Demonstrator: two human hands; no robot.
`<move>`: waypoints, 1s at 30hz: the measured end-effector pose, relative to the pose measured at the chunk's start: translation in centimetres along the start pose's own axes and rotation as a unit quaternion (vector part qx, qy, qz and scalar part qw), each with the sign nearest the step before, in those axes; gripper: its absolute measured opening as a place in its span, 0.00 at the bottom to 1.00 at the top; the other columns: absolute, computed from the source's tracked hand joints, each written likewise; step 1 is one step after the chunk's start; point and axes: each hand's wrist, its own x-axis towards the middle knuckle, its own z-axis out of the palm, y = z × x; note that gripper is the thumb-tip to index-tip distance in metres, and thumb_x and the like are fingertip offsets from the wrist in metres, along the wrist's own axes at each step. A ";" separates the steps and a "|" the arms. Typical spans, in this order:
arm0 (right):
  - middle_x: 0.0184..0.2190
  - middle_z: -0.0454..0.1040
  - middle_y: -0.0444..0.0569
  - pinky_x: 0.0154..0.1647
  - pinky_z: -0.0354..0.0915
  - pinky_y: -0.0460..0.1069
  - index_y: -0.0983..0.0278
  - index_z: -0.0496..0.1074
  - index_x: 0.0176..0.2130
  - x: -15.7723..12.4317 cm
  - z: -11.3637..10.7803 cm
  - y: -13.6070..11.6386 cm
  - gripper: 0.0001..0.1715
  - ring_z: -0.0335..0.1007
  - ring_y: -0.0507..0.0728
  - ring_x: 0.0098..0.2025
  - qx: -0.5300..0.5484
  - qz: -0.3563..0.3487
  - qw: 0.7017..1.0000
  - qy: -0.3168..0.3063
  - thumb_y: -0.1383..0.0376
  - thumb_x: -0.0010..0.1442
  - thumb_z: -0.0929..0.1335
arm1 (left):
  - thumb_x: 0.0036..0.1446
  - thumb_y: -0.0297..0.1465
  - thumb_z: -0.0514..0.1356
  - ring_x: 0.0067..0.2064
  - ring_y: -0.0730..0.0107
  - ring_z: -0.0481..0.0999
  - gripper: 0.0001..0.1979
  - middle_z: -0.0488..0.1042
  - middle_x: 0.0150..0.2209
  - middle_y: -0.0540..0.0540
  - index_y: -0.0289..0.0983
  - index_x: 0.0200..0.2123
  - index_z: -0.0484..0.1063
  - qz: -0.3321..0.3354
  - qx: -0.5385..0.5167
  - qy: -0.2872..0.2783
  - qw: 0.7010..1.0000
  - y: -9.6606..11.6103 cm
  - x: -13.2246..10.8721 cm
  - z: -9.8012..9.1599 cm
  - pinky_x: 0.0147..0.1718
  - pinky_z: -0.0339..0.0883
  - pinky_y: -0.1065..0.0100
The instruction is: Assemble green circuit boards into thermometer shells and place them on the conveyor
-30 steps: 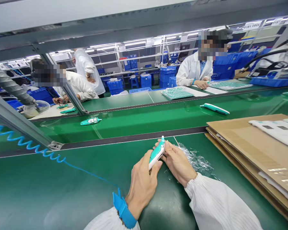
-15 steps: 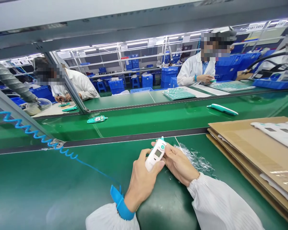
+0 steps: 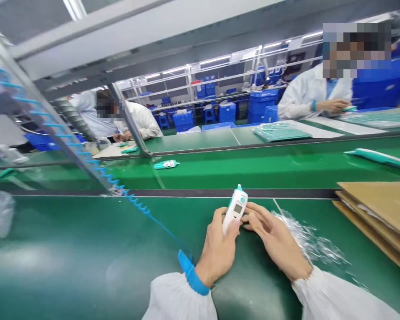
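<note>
As left fingers point(image 3: 218, 218) hold the thermometer point(image 3: 237, 208), cardboard edges point(image 3: 370, 222) lie well apart.

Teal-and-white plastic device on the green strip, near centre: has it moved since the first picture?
Yes, rightward: once below the foot of the far grey metal post, the device now lies right of it.

White device point(image 3: 235, 213) partly behind left hand point(image 3: 219, 253), cardboard stack point(image 3: 382, 200) cut off at right edge

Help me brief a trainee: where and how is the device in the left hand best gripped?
Probably by the lower body of the device, from the near side, as the left hand has it: the narrow tip points away, and screen and button are uncovered.
</note>
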 end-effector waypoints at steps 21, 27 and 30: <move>0.32 0.75 0.51 0.31 0.64 0.54 0.57 0.76 0.42 0.6 -0.2 2.4 0.19 0.71 0.59 0.31 -0.306 -0.213 0.912 0.169 0.50 0.66 0.63 | 0.66 0.39 0.61 0.52 0.59 0.76 0.19 0.73 0.55 0.40 0.36 0.56 0.71 -0.181 0.323 0.191 0.909 -1.3 21.5 -6.9 0.50 0.74 0.52; 0.31 0.74 0.49 0.31 0.63 0.52 0.57 0.75 0.41 0.6 0.3 2.2 0.16 0.70 0.59 0.32 -0.301 -0.190 0.919 0.167 0.53 0.68 0.62 | 0.65 0.37 0.62 0.56 0.54 0.73 0.21 0.69 0.59 0.38 0.36 0.59 0.69 -0.157 0.463 0.251 0.836 -1.2 22.8 -11.8 0.54 0.71 0.48; 0.33 0.75 0.49 0.31 0.63 0.52 0.56 0.74 0.42 0.5 0.6 2.3 0.14 0.70 0.59 0.33 -0.300 -0.180 0.923 0.160 0.54 0.68 0.63 | 0.65 0.37 0.62 0.56 0.55 0.73 0.21 0.70 0.59 0.39 0.36 0.58 0.69 -0.141 0.489 0.241 0.826 -1.3 23.6 -14.6 0.53 0.71 0.48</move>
